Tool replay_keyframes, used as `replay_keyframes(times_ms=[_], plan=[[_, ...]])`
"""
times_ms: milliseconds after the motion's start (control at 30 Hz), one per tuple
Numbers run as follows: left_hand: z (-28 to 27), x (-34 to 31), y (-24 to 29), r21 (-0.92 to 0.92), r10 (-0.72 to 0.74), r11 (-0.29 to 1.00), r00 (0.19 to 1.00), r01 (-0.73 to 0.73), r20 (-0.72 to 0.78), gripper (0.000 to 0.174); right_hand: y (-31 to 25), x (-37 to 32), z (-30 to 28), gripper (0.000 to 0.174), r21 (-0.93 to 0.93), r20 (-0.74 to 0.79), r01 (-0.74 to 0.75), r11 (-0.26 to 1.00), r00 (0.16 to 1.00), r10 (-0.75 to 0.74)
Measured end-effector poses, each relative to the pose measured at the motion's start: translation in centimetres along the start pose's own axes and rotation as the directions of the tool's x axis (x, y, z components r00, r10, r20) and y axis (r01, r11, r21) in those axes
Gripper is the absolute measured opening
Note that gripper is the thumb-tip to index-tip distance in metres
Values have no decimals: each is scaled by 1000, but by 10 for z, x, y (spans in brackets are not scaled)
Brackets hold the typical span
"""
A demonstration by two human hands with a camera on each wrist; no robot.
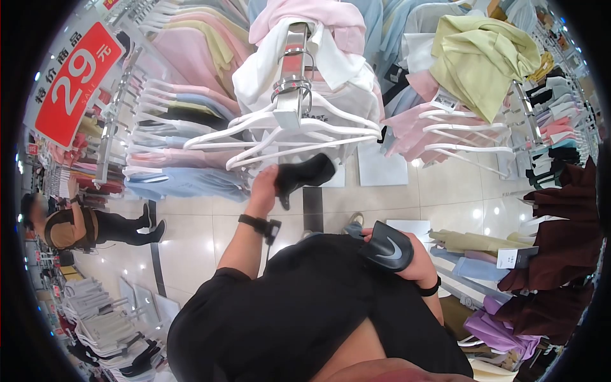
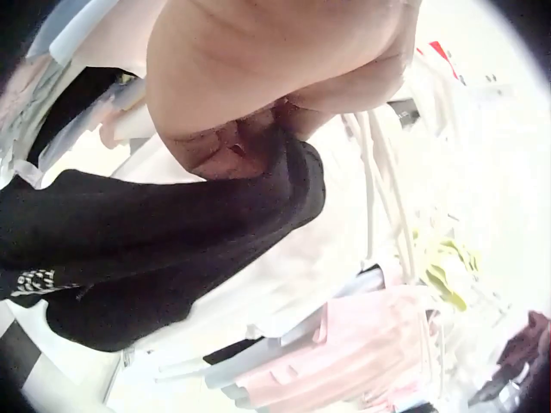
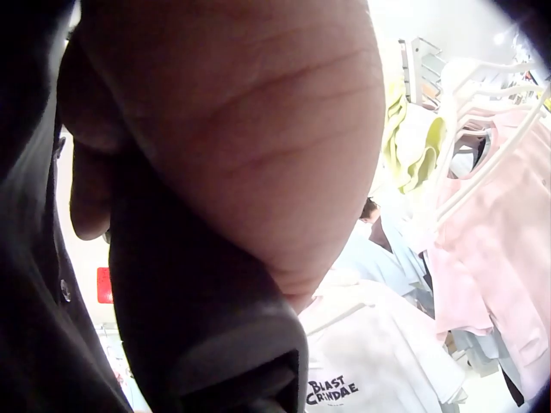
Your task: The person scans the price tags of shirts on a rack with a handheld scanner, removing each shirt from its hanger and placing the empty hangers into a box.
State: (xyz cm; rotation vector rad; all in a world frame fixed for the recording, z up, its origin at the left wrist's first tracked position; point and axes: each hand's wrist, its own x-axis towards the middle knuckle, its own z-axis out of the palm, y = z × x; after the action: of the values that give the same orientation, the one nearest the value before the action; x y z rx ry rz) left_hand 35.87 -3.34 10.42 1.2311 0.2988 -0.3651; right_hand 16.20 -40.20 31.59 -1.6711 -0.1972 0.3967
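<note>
My left hand grips a piece of black cloth and holds it out just below the white hangers. In the left wrist view the cloth hangs in folds, with small white lettering near one end. Close to my black shirt, my right hand holds a black, hard-looking device with a grey curved mark. Seen from the right wrist, the device has a slot at its end and the palm covers much of it; its exact kind cannot be told.
A metal display rail points toward me, with a white printed shirt near it. Pastel shirts hang at left, pink ones at right. A yellow-green garment drapes over another rail. Another person stands at left.
</note>
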Motion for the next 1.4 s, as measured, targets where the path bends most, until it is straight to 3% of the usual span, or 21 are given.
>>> replay_keyframes(times_ms=[33,67,133,200,233,300,433,467,533,567,633,667,767,867,967,1067,1167,1267,1367,1400], plan=[[8,-7,-7,87,35,996,999,-36,14,32,1,0,0,46,-3,-1,0,1000,1000,0],[19,-19,-2,361,51,932,999,-42,-15,31,3,0,-1,46,-6,-2,1,1000,1000,-1],[46,-39,-2,408,50,912,998,-33,-32,31,5,0,0,51,-7,-5,11,1000,1000,-11],[63,-58,-4,452,120,875,982,-174,146,34,4,2,3,60,-2,-10,31,1000,999,-31],[85,-81,27,412,-32,910,982,-50,188,33,3,4,3,67,43,23,31,999,999,-32],[101,-103,52,311,-61,949,942,-48,330,30,-3,10,3,81,132,90,24,991,995,-36],[136,-144,102,78,-114,993,845,85,523,27,7,15,7,97,38,105,69,997,992,-73],[142,-151,109,98,-128,991,825,88,550,27,14,15,9,97,41,116,57,998,991,-61],[153,-162,120,136,-156,986,783,91,602,26,15,17,10,82,59,146,13,998,989,-21],[157,-164,123,136,-123,989,794,51,596,23,10,18,10,67,73,163,-20,997,987,8],[157,-164,132,301,58,900,771,-315,634,18,-2,19,10,55,-20,144,21,1000,989,-18],[156,-162,135,366,143,796,736,-483,662,16,-1,17,8,56,-96,165,23,995,986,-7],[156,-159,139,434,321,570,675,-698,664,9,6,11,10,58,-271,163,40,962,987,5],[151,-154,129,447,355,502,648,-741,674,11,13,8,11,58,-350,88,42,936,996,-11],[148,-156,130,576,214,435,701,-692,680,16,8,5,13,59,-324,-46,-35,945,999,22],[142,-149,125,583,214,413,697,-699,684,21,5,5,11,60,-306,-62,-57,950,997,40],[142,-147,129,409,210,682,698,-607,685,19,11,4,10,60,-224,-132,-57,973,991,28],[124,-123,103,276,126,860,702,-430,701,42,-3,-4,10,59,46,-241,-73,996,967,82],[132,-121,81,158,272,779,553,-607,787,70,-6,-15,2,66,31,-203,-72,997,976,77],[135,-123,74,185,216,781,536,-597,816,75,-3,-20,-2,68,19,-180,-57,998,982,60]])
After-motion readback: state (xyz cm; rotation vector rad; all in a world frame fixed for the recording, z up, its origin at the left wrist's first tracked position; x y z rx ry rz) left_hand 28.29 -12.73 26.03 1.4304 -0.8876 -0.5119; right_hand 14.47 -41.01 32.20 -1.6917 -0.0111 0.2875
